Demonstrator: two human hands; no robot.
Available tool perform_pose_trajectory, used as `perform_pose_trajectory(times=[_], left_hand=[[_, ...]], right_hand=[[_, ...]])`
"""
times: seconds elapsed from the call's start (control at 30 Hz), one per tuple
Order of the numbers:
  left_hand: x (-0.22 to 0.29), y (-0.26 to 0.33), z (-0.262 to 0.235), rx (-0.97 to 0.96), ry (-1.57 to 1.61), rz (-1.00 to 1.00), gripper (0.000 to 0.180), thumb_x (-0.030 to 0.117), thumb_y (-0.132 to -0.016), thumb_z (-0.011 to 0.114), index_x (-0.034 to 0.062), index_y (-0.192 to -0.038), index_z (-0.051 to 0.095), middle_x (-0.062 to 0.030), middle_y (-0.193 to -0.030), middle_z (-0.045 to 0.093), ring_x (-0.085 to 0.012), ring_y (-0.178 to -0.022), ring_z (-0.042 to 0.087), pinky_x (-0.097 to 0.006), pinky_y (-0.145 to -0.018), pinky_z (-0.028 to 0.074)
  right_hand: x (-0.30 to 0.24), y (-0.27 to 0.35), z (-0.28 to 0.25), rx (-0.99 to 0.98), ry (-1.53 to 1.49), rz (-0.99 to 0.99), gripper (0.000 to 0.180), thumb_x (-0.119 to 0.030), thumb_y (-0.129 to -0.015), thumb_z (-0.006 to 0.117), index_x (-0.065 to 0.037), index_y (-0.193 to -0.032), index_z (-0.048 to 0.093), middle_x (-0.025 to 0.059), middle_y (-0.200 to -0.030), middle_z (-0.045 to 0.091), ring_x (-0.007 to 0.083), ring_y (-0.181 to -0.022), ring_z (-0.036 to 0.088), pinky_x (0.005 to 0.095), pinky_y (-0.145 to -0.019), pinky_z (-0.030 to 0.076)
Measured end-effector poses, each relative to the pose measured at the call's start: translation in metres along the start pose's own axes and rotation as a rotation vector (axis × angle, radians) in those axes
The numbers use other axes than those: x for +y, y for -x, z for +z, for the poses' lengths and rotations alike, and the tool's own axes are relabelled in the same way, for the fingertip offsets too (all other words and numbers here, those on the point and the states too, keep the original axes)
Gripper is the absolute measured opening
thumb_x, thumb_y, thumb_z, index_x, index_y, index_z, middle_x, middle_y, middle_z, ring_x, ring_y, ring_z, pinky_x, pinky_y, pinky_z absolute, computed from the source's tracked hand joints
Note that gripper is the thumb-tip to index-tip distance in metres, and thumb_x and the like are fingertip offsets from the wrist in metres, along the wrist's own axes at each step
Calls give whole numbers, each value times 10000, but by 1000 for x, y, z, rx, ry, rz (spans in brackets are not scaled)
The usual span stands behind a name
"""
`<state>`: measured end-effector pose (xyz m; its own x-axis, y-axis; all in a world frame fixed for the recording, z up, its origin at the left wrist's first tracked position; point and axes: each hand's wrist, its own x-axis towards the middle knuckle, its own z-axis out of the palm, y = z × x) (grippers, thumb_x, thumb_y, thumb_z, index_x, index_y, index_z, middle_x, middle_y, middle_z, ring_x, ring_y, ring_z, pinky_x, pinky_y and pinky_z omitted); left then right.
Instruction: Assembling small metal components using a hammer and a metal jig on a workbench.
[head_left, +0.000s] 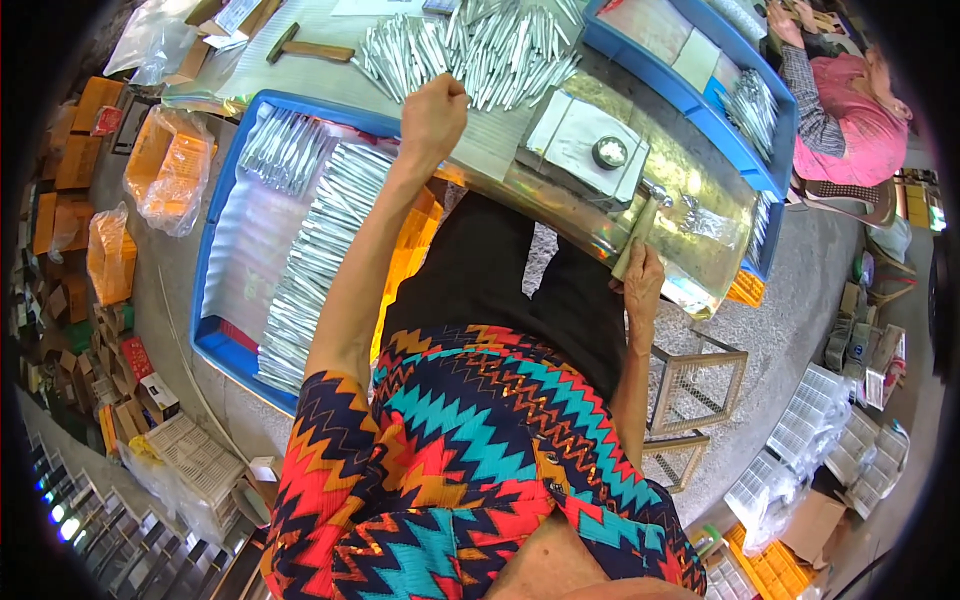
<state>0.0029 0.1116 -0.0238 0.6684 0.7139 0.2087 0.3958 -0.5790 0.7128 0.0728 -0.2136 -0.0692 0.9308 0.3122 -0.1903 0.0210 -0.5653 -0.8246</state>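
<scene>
My left hand (435,118) is closed at the near edge of a loose heap of slim silvery metal pieces (480,55); what its fingers hold, if anything, is hidden. With my right hand (642,282) I grip the lower end of the wooden handle of a hammer (638,235). Its small metal head lies by the right corner of a flat grey metal block (575,135). On top of that block sits a small round dish-like piece (609,152) with something shiny inside.
A blue tray (213,240) at the left holds rows of similar metal pieces. Another blue tray (690,110) stands at the far right, near a person in pink (850,120). A second hammer (310,48) lies beyond the heap. Below right is a metal-framed stool (700,385).
</scene>
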Motion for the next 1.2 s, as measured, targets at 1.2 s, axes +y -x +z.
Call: perform_pose_trajectory(times=[1.2], left_hand=[[-1,34,26,-321,1335,-586,281,-44,-735,583,-54,-1013,540,-55,-721,556,-115,-604,508,-192,-457,382]], right_hand=[[39,-70,-41,554,199,-274,87,-54,-704,511,-31,-776,555,155,-708,574,323,-665,560,398,-602,443]])
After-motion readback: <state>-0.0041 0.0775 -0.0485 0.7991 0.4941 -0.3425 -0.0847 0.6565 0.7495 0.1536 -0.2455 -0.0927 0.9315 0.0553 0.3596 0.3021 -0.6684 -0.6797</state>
